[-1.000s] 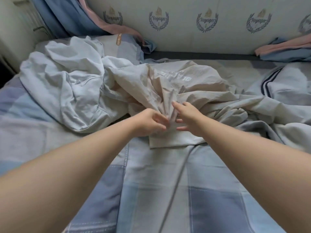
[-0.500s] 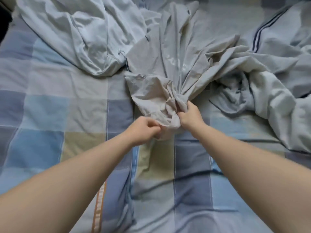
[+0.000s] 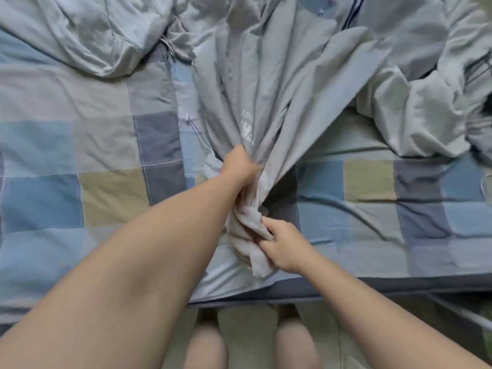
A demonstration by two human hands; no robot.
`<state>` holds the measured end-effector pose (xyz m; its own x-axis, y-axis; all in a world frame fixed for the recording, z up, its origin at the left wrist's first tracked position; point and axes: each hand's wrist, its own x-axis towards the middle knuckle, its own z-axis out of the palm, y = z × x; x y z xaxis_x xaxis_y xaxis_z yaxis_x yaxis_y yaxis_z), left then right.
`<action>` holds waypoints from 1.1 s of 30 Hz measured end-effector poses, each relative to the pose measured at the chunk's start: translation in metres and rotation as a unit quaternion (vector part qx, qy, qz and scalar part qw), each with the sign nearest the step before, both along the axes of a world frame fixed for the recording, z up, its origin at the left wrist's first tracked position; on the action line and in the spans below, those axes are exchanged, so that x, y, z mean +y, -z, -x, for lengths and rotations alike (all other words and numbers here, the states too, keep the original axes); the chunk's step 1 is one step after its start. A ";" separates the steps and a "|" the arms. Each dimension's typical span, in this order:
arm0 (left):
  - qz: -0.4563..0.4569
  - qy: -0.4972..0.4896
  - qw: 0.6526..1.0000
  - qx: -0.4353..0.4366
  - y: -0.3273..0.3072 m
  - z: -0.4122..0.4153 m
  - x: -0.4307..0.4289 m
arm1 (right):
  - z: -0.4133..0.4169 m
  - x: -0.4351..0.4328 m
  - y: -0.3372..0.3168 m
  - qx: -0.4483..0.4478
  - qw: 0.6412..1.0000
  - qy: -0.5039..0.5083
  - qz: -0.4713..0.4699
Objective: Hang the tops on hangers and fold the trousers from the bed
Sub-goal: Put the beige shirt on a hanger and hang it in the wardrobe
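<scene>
Grey garment (image 3: 269,83) with white printed letters lies at the centre of the head view. It fans out in long folds toward the upper edge and gathers into a tight bunch just below the middle of the frame. Its far part rests on the bed (image 3: 80,150), which is covered by a sheet of blue, grey and tan squares. The bunched end is lifted near the bed's front edge.

The left hand (image 3: 242,166) is closed around the neck of the bunch, where the folds come together. The right hand (image 3: 285,249), lower and slightly to the right, has its fingers curled round the loose tail of the same bunch. The two hands are near each other but apart, with cloth between them.

A pale blue garment (image 3: 87,30) lies crumpled at the upper left, touching the grey one near the top. A whitish garment (image 3: 415,107) is heaped at the upper right. The person's legs (image 3: 205,350) show at the bottom centre, blurred.
</scene>
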<state>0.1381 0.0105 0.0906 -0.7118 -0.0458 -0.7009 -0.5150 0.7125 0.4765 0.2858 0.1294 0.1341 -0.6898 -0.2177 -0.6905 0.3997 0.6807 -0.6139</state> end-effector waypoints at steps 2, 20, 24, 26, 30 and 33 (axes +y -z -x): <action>0.011 0.006 1.000 -0.023 0.008 -0.023 -0.001 | -0.010 0.011 -0.001 -0.039 0.997 0.052 0.049; -0.106 0.116 0.927 -0.340 -0.062 -0.176 -0.057 | 0.030 0.014 0.015 -0.187 0.876 0.444 0.008; -0.066 -0.123 0.978 -0.155 -0.049 -0.123 -0.048 | -0.013 0.017 -0.003 -0.131 0.946 0.295 -0.014; -0.025 -0.087 0.992 -0.086 -0.040 -0.102 -0.032 | -0.036 0.019 -0.004 -0.144 0.958 0.248 -0.021; 0.124 0.193 0.973 0.035 -0.012 -0.078 0.008 | -0.056 0.034 0.015 -0.191 0.948 0.248 -0.048; 0.168 0.351 0.908 0.156 0.017 -0.059 0.034 | -0.037 0.053 0.039 -0.152 0.945 0.262 -0.126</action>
<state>0.1968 0.0449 0.0740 -0.8103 0.3219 -0.4897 0.2448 0.9452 0.2161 0.3231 0.1826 0.0951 -0.4192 0.2965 -0.8581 0.8540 0.4497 -0.2618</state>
